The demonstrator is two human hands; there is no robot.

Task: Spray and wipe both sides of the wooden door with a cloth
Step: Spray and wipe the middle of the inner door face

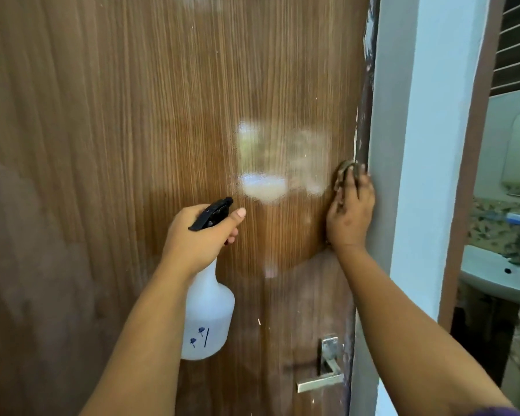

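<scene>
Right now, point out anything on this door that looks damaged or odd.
The door's edge beside the right hand looks worn: its dark finish is chipped, with pale patches showing. The shiny patch on the door face looks like fresh spray, not damage.

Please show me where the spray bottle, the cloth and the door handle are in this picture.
spray bottle point(208, 313): head view, on its white body.
cloth point(346, 167): head view, on the edge showing above the fingers.
door handle point(320, 382): head view, on the metal lever.
</scene>
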